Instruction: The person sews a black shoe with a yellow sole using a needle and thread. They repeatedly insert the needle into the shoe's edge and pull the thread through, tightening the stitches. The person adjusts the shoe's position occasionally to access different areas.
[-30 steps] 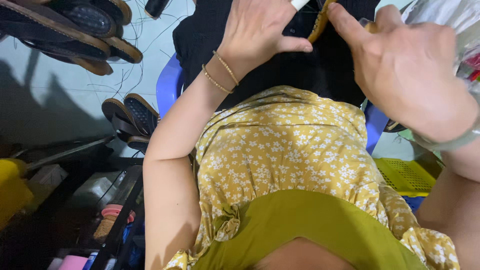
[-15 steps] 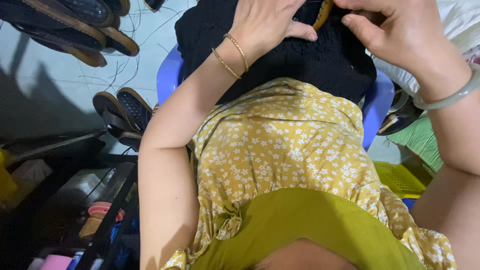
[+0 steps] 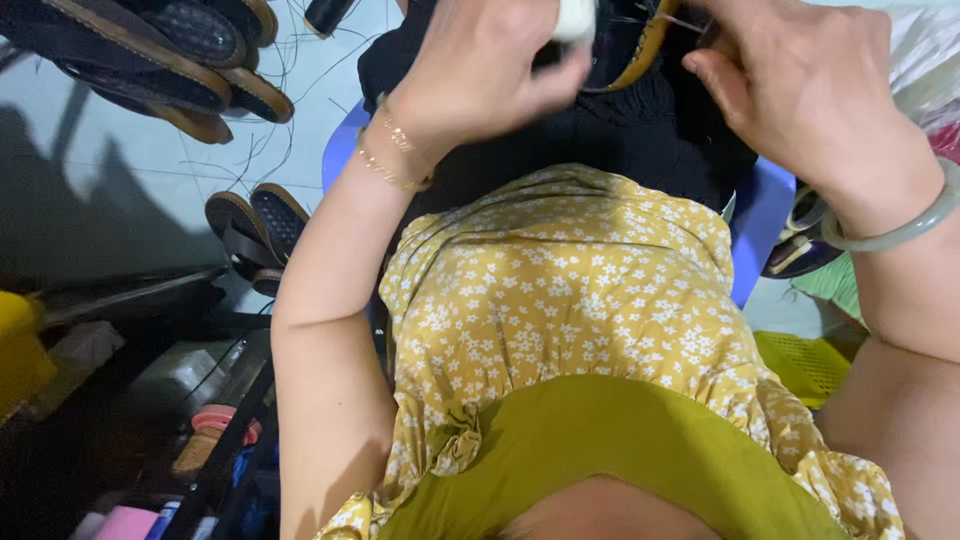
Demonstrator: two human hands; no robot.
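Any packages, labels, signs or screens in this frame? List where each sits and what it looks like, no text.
No clear labels, signs or screens show.
Possible packages, too dark and blurred to be sure:
Round container with pink lid: bottom left, on the dark clutter beside the person's arm.
Pink flat item: bottom-left edge, rectangular, partly cut off.
Yellow object: left edge, bulky, kind unclear.

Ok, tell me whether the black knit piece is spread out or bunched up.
Bunched: the black knit piece lies heaped in folds on the lap, under the left hand and right hand.
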